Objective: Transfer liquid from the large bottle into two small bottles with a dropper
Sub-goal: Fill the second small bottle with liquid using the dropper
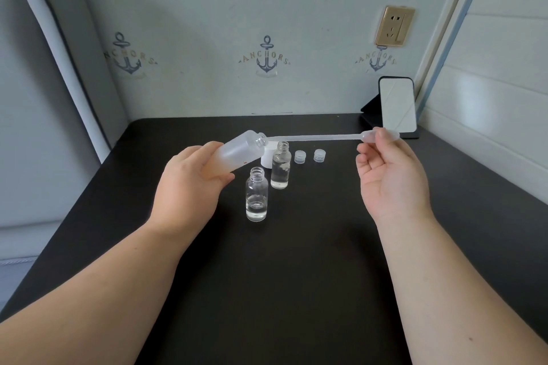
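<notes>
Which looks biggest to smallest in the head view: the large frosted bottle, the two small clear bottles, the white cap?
1. Large frosted bottle, tilted in the left hand.
2. Near small bottle and far small bottle: alike; nearness makes ranking unsure.
3. White cap, partly hidden.

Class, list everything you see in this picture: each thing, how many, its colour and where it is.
large bottle: 1, frosted white, tilted, held above the table
dropper: 1, clear, tip at the large bottle's mouth
small bottles: 2, clear, open, mid-table
small caps: 2, clear, behind the bottles
white cap: 1, behind the large bottle
phone: 1, propped at back right
socket: 1, gold, on wall
table: 1, black
left hand: grips large bottle
right hand: pinches dropper bulb
</notes>
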Action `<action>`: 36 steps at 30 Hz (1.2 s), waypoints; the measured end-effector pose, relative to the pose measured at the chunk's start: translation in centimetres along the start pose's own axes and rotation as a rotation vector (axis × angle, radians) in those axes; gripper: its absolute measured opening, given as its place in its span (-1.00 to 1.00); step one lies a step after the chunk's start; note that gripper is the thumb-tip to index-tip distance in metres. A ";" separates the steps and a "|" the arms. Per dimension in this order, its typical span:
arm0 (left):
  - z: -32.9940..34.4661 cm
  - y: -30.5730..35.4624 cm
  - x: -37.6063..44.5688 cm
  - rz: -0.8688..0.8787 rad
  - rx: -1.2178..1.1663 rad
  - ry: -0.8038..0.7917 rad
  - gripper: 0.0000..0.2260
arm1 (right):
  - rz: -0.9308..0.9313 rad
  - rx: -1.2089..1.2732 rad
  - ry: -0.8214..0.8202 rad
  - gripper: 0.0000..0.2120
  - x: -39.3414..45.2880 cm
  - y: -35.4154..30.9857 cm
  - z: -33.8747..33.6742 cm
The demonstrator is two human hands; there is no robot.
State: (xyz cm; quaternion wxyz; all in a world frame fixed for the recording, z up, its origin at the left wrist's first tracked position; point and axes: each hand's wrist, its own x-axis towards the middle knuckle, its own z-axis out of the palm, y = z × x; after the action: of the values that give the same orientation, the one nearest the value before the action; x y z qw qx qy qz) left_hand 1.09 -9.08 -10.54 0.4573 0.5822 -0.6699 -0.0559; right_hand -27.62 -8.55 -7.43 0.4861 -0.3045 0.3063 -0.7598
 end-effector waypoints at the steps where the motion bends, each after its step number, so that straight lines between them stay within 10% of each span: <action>1: 0.1 0.0 0.0 0.013 0.019 -0.004 -0.64 | -0.006 -0.028 -0.019 -0.75 -0.1 0.1 0.0; 36: 1.2 0.2 0.0 0.081 0.074 -0.053 -0.59 | 0.064 -0.338 -0.237 -0.93 -2.4 4.1 3.2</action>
State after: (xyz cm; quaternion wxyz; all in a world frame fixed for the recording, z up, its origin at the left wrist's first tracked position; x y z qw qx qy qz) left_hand 0.16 -9.53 -11.13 0.4194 0.5696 -0.7063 -0.0280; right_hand -22.12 -8.21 -8.95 0.4848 -0.4590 0.3795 -0.6406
